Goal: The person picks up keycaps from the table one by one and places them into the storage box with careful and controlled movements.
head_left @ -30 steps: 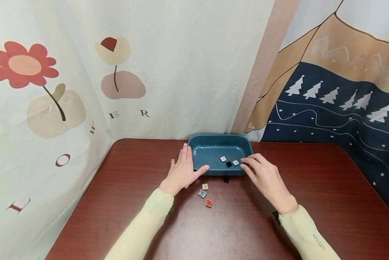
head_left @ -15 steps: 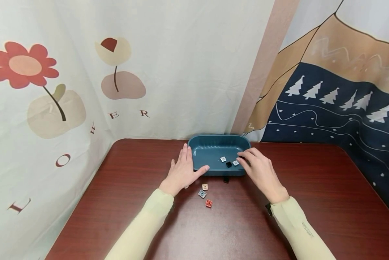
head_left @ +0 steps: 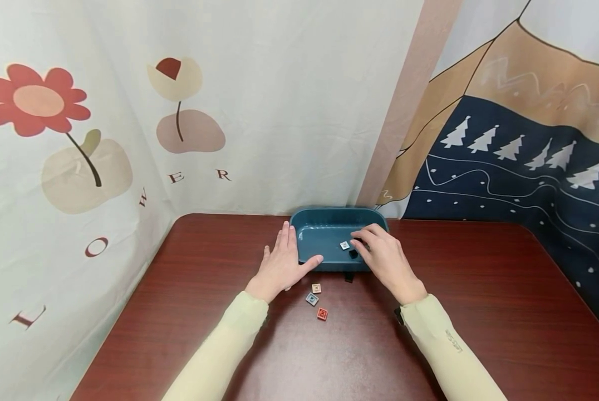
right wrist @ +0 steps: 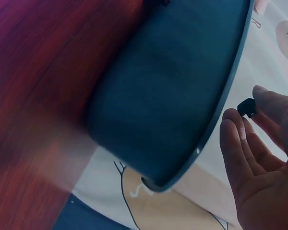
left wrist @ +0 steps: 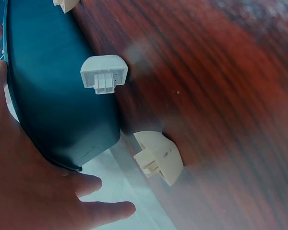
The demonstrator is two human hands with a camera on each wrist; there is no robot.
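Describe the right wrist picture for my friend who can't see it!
A right hand pinches a small black keycap near a teal tray. The tray stands on a shiny red-brown table, with patterned cloth behind.

look at that small black keycap (right wrist: pixel 246 108), pinched by the right hand (head_left: pixel 383 259)! hangs above a teal oblong tray (head_left: pixel 324 236), upright.

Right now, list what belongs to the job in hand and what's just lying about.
Part of the job, it seems:
held black keycap in the right grip
teal dish
white keycap inside it
probably the loose red keycap, blue keycap and beige keycap

Just surroundings, I'd judge:
table
flowered curtain
tree-print cloth
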